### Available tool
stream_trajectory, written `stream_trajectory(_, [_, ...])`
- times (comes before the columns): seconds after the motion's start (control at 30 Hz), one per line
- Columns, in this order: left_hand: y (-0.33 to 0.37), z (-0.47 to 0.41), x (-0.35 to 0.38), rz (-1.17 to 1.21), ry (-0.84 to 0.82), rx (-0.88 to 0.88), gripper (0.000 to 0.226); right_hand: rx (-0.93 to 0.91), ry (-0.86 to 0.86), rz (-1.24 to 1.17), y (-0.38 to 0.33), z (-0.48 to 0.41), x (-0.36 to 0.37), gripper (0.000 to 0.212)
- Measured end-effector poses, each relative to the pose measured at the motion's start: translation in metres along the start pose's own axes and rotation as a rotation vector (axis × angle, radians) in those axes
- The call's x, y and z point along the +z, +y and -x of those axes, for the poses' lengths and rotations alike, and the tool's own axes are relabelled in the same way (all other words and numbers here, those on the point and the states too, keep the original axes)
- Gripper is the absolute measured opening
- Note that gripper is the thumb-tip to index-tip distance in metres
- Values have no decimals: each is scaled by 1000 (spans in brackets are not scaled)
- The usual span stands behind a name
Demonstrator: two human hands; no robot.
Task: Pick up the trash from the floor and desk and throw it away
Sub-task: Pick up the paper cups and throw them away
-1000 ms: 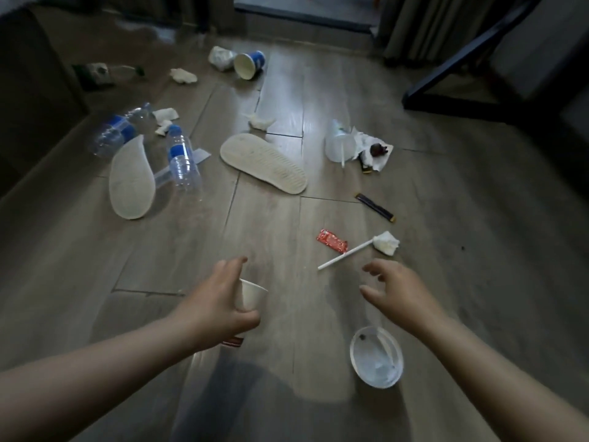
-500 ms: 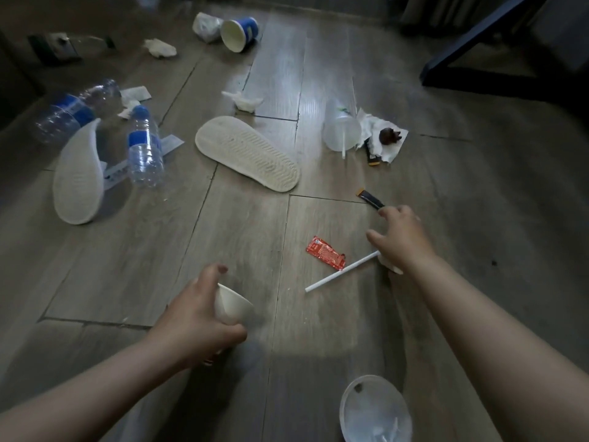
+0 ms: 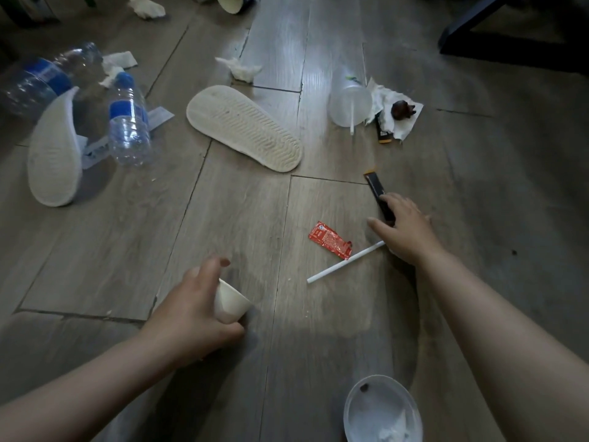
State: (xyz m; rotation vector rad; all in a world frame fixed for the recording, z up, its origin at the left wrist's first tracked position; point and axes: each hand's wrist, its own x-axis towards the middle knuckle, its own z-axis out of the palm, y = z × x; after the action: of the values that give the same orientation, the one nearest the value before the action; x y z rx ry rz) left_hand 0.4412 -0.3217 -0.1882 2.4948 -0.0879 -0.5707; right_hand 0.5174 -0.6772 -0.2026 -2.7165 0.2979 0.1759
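Note:
My left hand (image 3: 191,311) is shut on a small white paper cup (image 3: 231,303), held just above the wooden floor. My right hand (image 3: 403,231) lies low over the floor at the far end of a white straw (image 3: 345,261). Its fingertips touch a black wrapper (image 3: 376,186) and its thumb is spread out to the left. The tissue wad by the straw is hidden under this hand, with only a sliver of white showing. A red sauce packet (image 3: 331,240) lies just left of the right hand.
Two white slippers (image 3: 243,127) (image 3: 54,154) lie sole up among plastic bottles (image 3: 129,122) at left. A clear cup with straw (image 3: 349,102) and a napkin with food scraps (image 3: 398,111) lie farther off. A plastic lid (image 3: 382,409) lies near my right forearm. Dark furniture legs (image 3: 510,36) stand top right.
My right hand has reached forward from near me, over the tissue wad, until its fingers touch the black wrapper. The view has moved closer to the floor. The left hand still holds the cup.

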Motion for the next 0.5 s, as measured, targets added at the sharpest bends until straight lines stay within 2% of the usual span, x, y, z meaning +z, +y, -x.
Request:
stream_trajectory(0.2, [3,1,1,-24,10,20,96,-133,-23,-121,14,44,-4,37])
stream_trajectory(0.37, [8,7,0,-50,28,45,94,-155,-69,-98,12,106,-8,35])
stream_trajectory(0.5, [7,14,1,-51,10,68,95,-184,-145,-167,0,174,0,34])
